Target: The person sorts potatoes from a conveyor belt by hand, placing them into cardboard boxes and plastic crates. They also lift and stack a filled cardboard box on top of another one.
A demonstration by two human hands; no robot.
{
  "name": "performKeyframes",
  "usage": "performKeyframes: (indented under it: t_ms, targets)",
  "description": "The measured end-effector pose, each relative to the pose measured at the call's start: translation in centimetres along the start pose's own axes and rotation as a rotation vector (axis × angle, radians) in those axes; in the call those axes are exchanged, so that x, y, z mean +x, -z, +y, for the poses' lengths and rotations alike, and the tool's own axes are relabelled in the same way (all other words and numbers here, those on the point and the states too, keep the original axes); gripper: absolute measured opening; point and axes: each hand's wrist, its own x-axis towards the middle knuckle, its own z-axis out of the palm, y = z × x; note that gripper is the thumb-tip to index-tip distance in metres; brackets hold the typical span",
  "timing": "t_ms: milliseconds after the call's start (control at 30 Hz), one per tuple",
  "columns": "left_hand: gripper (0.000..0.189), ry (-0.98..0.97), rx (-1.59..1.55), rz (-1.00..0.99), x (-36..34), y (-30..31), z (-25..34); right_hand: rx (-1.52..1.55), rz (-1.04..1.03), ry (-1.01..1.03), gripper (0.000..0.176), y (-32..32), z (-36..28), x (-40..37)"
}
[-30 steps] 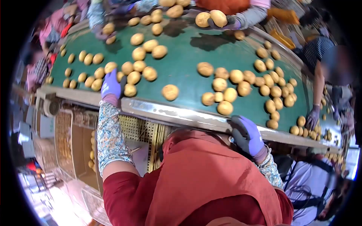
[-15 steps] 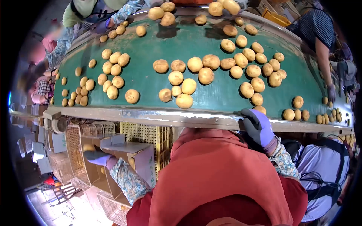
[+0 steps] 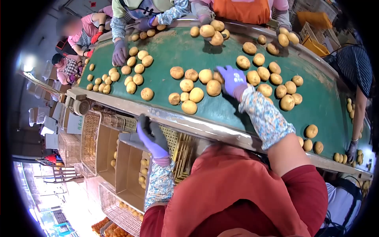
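Note:
Potatoes (image 3: 196, 94) lie in loose clusters on a green conveyor belt (image 3: 158, 51). My right hand (image 3: 233, 81), in a purple and grey glove, reaches over the belt's middle with fingers stretched out. Its fingertips are at a potato (image 3: 218, 77), which they partly cover. My left hand (image 3: 153, 137), gloved alike, is near the belt's metal edge (image 3: 189, 124), above the cardboard boxes. Its dark palm shows, with thumb and fingers apart and nothing in them. Below it, a cardboard box (image 3: 128, 177) holds several potatoes.
Yellow plastic crates (image 3: 185, 154) stand under the belt edge, and pale crates (image 3: 90, 134) stand to the left. Across the belt, a co-worker's gloved hand (image 3: 119, 53) is near potatoes; another co-worker's hand (image 3: 205, 19) is at a cluster. At right a co-worker's arm (image 3: 360, 106) reaches down.
My left hand has let go of a potato and risen from the box toward the belt edge. My right hand has left the edge and stretched out over the belt. The view has turned.

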Motion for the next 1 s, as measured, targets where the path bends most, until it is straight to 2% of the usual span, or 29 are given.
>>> performKeyframes:
  t_ms: [33, 67, 100, 167, 233, 267, 300, 333, 367, 400, 433, 467, 500, 567, 633, 700, 733, 767, 800, 833, 867, 900, 933, 967, 1000]
  targets:
    - [0.040, -0.076, -0.046, -0.040, 0.1, -1.3, 1.0, 0.021, 0.006, -0.013, 0.056, 0.2, -0.6, -1.1]
    - [0.046, -0.070, 0.040, -0.169, 0.4, -1.8, 1.7, 0.046, 0.007, 0.027, 0.048, 0.2, -0.6, -2.3]
    - [0.045, -0.115, 0.085, -0.202, 0.8, -2.6, 2.0, 0.093, -0.038, 0.145, 0.049, 1.1, 0.5, -3.9]
    - [0.045, -0.146, 0.113, -0.302, 2.6, -4.1, 2.2, 0.572, -0.055, 0.166, 0.066, 3.6, 1.1, -6.7]
    - [0.047, -0.202, 0.179, -0.293, 5.4, -6.5, 0.6, 1.261, -0.219, -0.089, 0.070, 7.5, 0.9, -8.9]
    - [0.048, -0.203, 0.168, -0.320, 7.0, -7.9, 1.2, 1.699, -0.280, -0.081, 0.071, 7.8, 1.7, -9.6]
    - [0.048, -0.204, 0.170, -0.322, 8.6, -9.4, 0.6, 2.020, -0.324, -0.153, 0.057, 8.6, 2.1, -11.4]
    - [0.048, -0.309, 0.124, -0.316, 10.2, -11.3, -1.0, 1.952, -0.217, -0.122, 0.050, 8.2, 2.7, -12.6]
    - [0.051, -0.422, 0.355, -0.315, 11.7, -12.7, -1.9, 2.007, -0.183, -0.175, 0.041, 9.2, 2.2, -13.9]
    - [0.051, -0.358, 0.450, -0.391, 12.7, -14.4, -4.8, 2.060, -0.145, -0.226, 0.033, 10.2, 1.7, -15.1]
    - [0.051, -0.292, 0.547, -0.468, 13.6, -15.9, -7.5, 1.808, -0.129, -0.143, 0.035, 10.5, 1.5, -17.0]
    - [0.050, -0.127, 0.548, -0.548, 14.3, -16.9, -8.3, 1.555, -0.100, -0.073, 0.040, 10.9, 1.4, -19.0]
    - [0.049, 0.042, 0.550, -0.629, 14.8, -18.0, -8.9, 2.004, -0.214, -0.270, 0.048, 10.0, 2.2, -21.2]
    - [0.049, -0.140, 0.635, -0.667, 15.9, -19.3, -9.0, 1.677, -0.305, -0.112, 0.062, 9.4, 4.4, -24.9]
    - [0.049, -0.085, 0.619, -0.727, 16.1, -19.6, -8.2, 1.676, -0.219, -0.357, 0.066, 10.2, 5.1, -29.1]
    - [0.051, -0.073, 0.392, -0.750, 15.8, -20.7, -10.4, 1.718, -0.109, -0.476, 0.067, 10.2, 6.5, -32.5]
    - [0.051, -0.006, 0.213, -0.773, 14.4, -21.1, -9.4, 1.762, 0.034, -0.495, 0.068, 9.7, 7.0, -33.6]
    - [0.051, 0.059, 0.033, -0.786, 12.4, -21.6, -7.6, 1.907, 0.174, -0.532, 0.060, 8.7, 7.8, -34.7]
    - [0.049, 0.174, 0.012, -0.819, 10.2, -21.8, -4.3, 2.008, 0.238, -0.494, 0.054, 8.6, 8.7, -35.0]
    - [0.047, -0.288, 0.292, -0.758, 8.9, -21.9, -3.1, 2.107, 0.301, -0.452, 0.050, 8.8, 9.6, -35.2]
    - [0.047, -0.305, 0.266, -0.672, 7.5, -21.7, -1.5, 2.094, 0.400, -0.650, 0.045, 9.3, 9.8, -35.2]
    - [0.046, -0.320, 0.240, -0.581, 5.9, -21.2, 0.5, 2.064, 0.371, -0.608, 0.045, 9.4, 10.6, -35.4]
    - [0.048, -0.234, 0.091, -0.486, 4.0, -20.3, 3.7, 2.034, 0.340, -0.565, 0.045, 9.2, 11.5, -35.5]
    - [0.048, -0.312, 0.077, -0.390, 3.4, -19.4, 3.8, 2.007, 0.305, -0.521, 0.045, 9.2, 12.4, -35.4]
    - [0.051, -0.288, 0.024, -0.264, 2.0, -18.0, 5.2, 1.839, 0.222, -0.525, 0.045, 10.3, 12.9, -34.8]
